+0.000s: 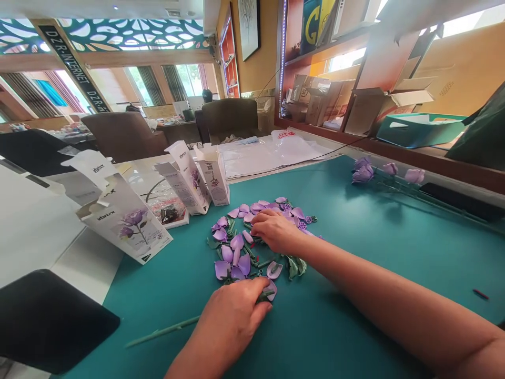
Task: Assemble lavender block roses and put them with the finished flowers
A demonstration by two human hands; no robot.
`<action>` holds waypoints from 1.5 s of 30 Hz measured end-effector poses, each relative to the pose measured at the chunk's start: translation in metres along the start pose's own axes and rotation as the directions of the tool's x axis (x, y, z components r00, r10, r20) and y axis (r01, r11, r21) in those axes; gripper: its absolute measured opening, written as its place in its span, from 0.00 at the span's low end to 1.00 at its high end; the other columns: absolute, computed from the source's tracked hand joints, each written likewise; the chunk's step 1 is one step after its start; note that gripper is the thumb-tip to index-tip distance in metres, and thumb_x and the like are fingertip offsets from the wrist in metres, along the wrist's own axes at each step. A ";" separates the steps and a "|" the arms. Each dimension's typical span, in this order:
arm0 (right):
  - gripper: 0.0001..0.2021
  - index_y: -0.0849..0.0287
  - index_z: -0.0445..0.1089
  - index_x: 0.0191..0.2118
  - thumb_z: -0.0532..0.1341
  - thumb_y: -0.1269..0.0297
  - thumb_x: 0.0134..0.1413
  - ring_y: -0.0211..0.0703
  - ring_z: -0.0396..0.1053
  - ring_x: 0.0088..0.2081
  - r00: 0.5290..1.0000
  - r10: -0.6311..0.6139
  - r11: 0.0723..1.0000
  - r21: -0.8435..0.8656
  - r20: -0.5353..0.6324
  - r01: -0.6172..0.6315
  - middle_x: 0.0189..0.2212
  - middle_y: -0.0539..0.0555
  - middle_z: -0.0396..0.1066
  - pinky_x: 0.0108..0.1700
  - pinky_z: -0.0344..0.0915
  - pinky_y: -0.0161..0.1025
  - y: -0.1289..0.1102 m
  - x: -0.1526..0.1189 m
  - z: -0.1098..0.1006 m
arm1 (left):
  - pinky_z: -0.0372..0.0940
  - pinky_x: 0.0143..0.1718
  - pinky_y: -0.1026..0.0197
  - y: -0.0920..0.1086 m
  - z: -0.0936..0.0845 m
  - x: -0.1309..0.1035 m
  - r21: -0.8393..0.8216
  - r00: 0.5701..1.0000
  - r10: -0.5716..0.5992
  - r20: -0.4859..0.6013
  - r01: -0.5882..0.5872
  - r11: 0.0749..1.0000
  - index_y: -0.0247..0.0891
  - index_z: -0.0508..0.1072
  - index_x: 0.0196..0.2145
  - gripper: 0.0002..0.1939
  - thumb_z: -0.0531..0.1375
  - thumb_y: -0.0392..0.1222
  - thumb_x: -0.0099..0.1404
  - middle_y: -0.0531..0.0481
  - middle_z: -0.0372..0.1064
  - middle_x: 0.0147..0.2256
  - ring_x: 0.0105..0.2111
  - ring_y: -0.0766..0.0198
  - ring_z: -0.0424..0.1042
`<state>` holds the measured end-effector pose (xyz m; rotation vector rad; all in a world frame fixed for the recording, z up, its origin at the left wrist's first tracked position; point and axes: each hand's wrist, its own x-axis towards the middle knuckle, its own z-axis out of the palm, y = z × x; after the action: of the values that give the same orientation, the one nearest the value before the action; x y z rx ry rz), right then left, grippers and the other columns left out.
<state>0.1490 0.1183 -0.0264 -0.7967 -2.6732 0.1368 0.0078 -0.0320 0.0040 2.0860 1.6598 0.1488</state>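
Note:
A pile of purple plastic petals (232, 251) and small green pieces lies on the teal mat (355, 247). My right hand (274, 229) rests palm down on the pile's far side, fingers curled over the pieces. My left hand (231, 316) is at the near edge of the pile, fingers closed around a long green stem (161, 331) that runs left across the mat. What the right fingers pinch is hidden.
Several opened white flower-kit boxes (130, 221) (197, 179) stand left of the pile. Finished purple flowers (365, 172) lie at the mat's far right. A black pad (47, 321) sits at the near left. A small red piece (480, 293) lies at right. Chairs and shelves behind.

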 end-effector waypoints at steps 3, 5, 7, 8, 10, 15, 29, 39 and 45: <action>0.10 0.59 0.75 0.36 0.55 0.69 0.59 0.49 0.61 0.50 0.999 0.022 0.999 -0.033 0.032 -0.021 0.45 0.57 0.70 0.51 0.56 0.44 -0.001 0.002 0.002 | 0.66 0.45 0.52 0.000 0.001 0.001 0.009 1.000 0.005 0.001 -0.005 1.000 0.47 0.70 0.50 0.18 0.54 0.41 0.63 0.48 0.74 0.47 0.46 0.52 0.73; 0.10 0.59 0.75 0.35 0.55 0.68 0.59 0.49 0.60 0.51 0.997 0.044 0.996 -0.081 0.061 -0.039 0.46 0.58 0.70 0.50 0.57 0.44 -0.002 0.006 0.002 | 0.66 0.45 0.52 0.000 0.001 0.001 0.006 1.000 0.005 0.003 -0.005 1.000 0.47 0.70 0.51 0.18 0.54 0.42 0.63 0.48 0.74 0.47 0.46 0.52 0.73; 0.10 0.60 0.75 0.34 0.55 0.68 0.59 0.50 0.59 0.51 0.994 0.059 0.990 -0.134 0.091 -0.047 0.46 0.58 0.69 0.48 0.57 0.44 -0.002 0.010 0.000 | 0.66 0.45 0.51 0.000 0.000 0.001 0.001 1.000 0.003 0.003 -0.003 1.000 0.47 0.70 0.50 0.18 0.54 0.42 0.63 0.49 0.74 0.48 0.46 0.52 0.73; 0.10 0.60 0.75 0.34 0.55 0.69 0.59 0.50 0.59 0.51 0.992 0.059 0.987 -0.158 0.107 -0.042 0.46 0.58 0.69 0.48 0.57 0.44 -0.003 0.013 -0.001 | 0.65 0.45 0.52 0.000 0.000 0.001 -0.001 1.000 0.002 0.004 -0.002 1.000 0.47 0.70 0.50 0.18 0.54 0.42 0.63 0.49 0.74 0.48 0.46 0.52 0.73; 0.10 0.61 0.75 0.33 0.55 0.69 0.58 0.50 0.59 0.50 0.989 0.043 0.980 -0.200 0.140 -0.015 0.45 0.58 0.70 0.47 0.57 0.44 -0.004 0.018 -0.003 | 0.65 0.45 0.54 0.000 -0.001 0.000 -0.008 1.000 -0.004 -0.002 0.004 1.000 0.48 0.70 0.50 0.18 0.54 0.42 0.63 0.49 0.74 0.48 0.46 0.53 0.73; 0.10 0.63 0.75 0.33 0.56 0.72 0.55 0.52 0.60 0.48 0.977 0.021 0.955 -0.293 0.211 0.043 0.41 0.60 0.71 0.47 0.56 0.46 -0.011 0.030 -0.006 | 0.65 0.44 0.57 -0.001 -0.007 -0.001 -0.020 0.998 -0.051 -0.041 0.050 0.999 0.48 0.71 0.50 0.17 0.53 0.45 0.64 0.50 0.75 0.47 0.46 0.54 0.73; 0.04 0.61 0.69 0.29 0.57 0.73 0.46 0.42 0.65 0.36 0.978 0.187 0.980 0.088 -0.090 -0.179 0.29 0.54 0.71 0.40 0.60 0.39 -0.017 0.014 -0.011 | 0.65 0.41 0.59 -0.008 -0.020 -0.004 -0.106 0.964 -0.145 -0.222 0.125 0.987 0.44 0.71 0.49 0.20 0.44 0.47 0.68 0.50 0.74 0.47 0.45 0.57 0.73; 0.07 0.62 0.70 0.29 0.65 0.65 0.43 0.35 0.69 0.27 0.902 0.393 0.184 0.946 0.177 -0.266 0.23 0.48 0.70 0.33 0.66 0.35 -0.042 -0.029 -0.014 | 0.64 0.38 0.61 -0.007 -0.011 0.002 -0.117 0.948 -0.092 -0.304 0.059 0.991 0.44 0.73 0.42 0.17 0.45 0.46 0.67 0.50 0.76 0.41 0.39 0.59 0.74; 0.10 0.62 0.68 0.27 0.68 0.63 0.41 0.33 0.69 0.25 0.896 0.390 -0.030 0.976 0.210 -0.216 0.21 0.47 0.70 0.32 0.66 0.34 -0.050 -0.035 -0.018 | 0.62 0.32 0.62 -0.003 -0.012 0.003 -0.131 0.951 -0.124 -0.282 0.090 0.987 0.45 0.72 0.40 0.18 0.44 0.48 0.68 0.51 0.75 0.34 0.34 0.60 0.73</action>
<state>0.1571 0.0574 -0.0105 -0.7344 -1.4121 1.7974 0.0016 -0.0252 0.0127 1.9535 1.8790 0.5258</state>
